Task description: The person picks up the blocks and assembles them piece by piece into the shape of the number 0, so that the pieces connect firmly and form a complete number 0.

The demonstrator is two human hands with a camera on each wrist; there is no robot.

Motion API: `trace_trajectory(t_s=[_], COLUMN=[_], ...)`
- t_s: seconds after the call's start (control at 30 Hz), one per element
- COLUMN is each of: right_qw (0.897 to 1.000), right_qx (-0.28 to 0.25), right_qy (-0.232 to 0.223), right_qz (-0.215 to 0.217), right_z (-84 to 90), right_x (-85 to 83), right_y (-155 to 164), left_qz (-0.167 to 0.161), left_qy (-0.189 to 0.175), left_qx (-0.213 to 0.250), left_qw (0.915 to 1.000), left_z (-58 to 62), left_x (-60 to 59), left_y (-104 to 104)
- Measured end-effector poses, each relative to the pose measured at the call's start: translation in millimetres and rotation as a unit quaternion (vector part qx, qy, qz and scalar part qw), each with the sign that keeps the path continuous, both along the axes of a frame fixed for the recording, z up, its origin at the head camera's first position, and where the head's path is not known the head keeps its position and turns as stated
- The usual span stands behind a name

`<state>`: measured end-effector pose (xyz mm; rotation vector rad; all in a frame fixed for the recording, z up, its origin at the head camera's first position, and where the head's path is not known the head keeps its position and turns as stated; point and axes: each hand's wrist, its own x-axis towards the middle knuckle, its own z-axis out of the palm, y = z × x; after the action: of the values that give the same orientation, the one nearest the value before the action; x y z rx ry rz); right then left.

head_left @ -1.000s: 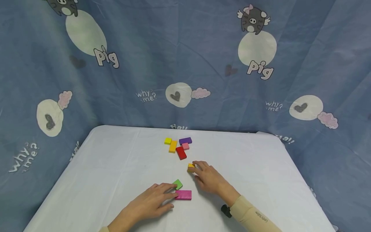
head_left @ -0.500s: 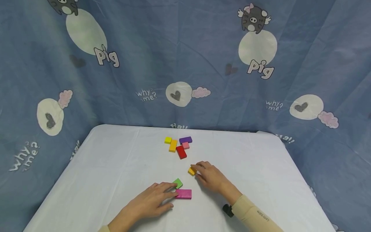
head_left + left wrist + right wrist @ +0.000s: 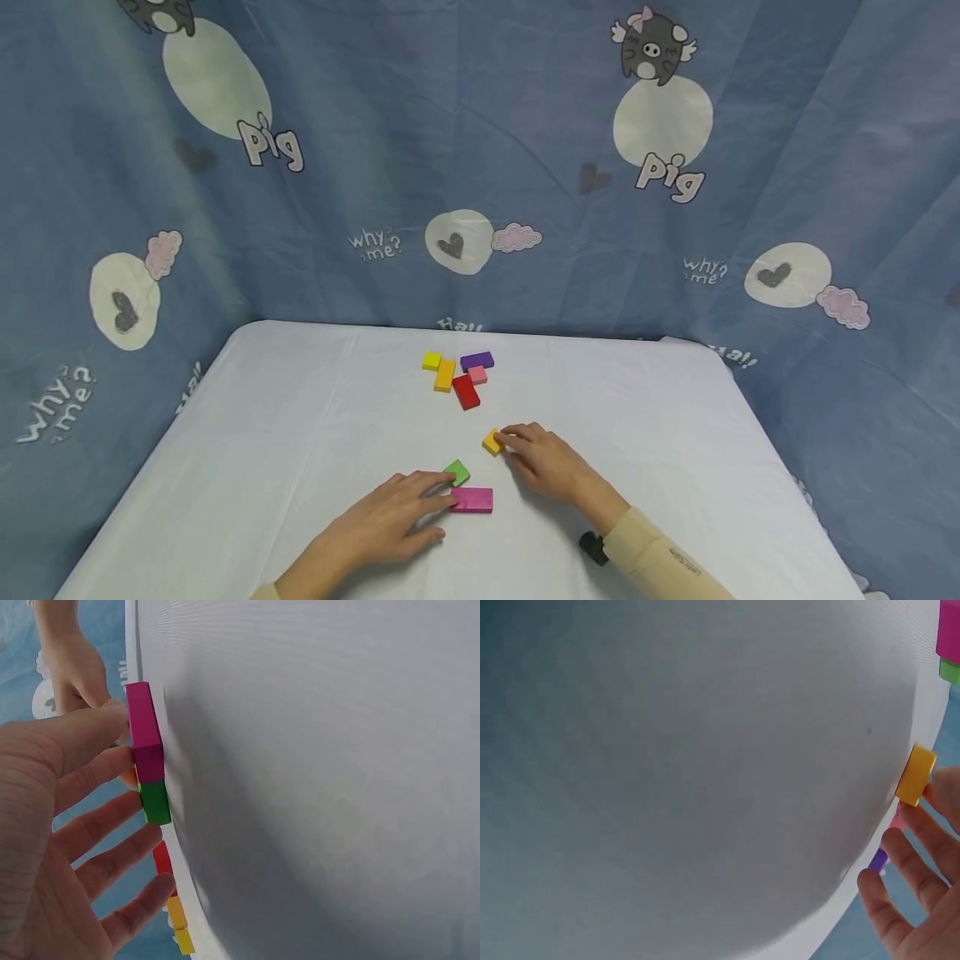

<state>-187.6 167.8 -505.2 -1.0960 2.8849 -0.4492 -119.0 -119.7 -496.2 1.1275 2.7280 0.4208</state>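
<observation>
While flat on desk point(image 3: 300, 433), left hand point(image 3: 390, 521) with straight, spread fingers point(image 3: 112, 817) touching magenta block point(image 3: 472, 500) and green block point(image 3: 457, 473). Right hand point(image 3: 543, 461) fingertips pinching small orange block point(image 3: 492, 442) mid-desk. Cluster of blocks point(image 3: 457, 377) farther back, well apart.

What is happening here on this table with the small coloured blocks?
A person sits at a white-covered table sorting small coloured blocks. The left hand touches a magenta rectangular block and a green square block that lie side by side. The right hand touches a small orange block with its fingertips. Farther back lies a cluster of yellow, orange, red, pink and purple blocks.
</observation>
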Motion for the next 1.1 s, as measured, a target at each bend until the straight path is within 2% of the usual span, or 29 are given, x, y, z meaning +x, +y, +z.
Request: trace_trajectory(t_s=[0.27,0.47,0.77,1.1], right_qw=[0.999,1.0,1.0,0.999], right_qx=[0.002,-0.009,0.005,0.013], right_qy=[-0.031,-0.027,-0.024,-0.042], right_qz=[-0.016,-0.003,0.018,0.017], right_z=[3.0,0.5,1.2,2.9], right_x=[5.8,7.6,11.5,20.7], right_y=[1,2,2,0], left_qz=[0.005,0.003,0.009,0.01], left_qy=[-0.015,-0.019,-0.025,-0.024], left_qx=[-0.004,-0.005,-0.006,-0.005], left_qw=[0.9999,0.9998,0.9996,0.9997], left_z=[-1.1,-2.0,-1.3,-2.8], left_x=[-0.5,-0.5,-1.3,-1.4], left_y=[0,-1,0,-1])
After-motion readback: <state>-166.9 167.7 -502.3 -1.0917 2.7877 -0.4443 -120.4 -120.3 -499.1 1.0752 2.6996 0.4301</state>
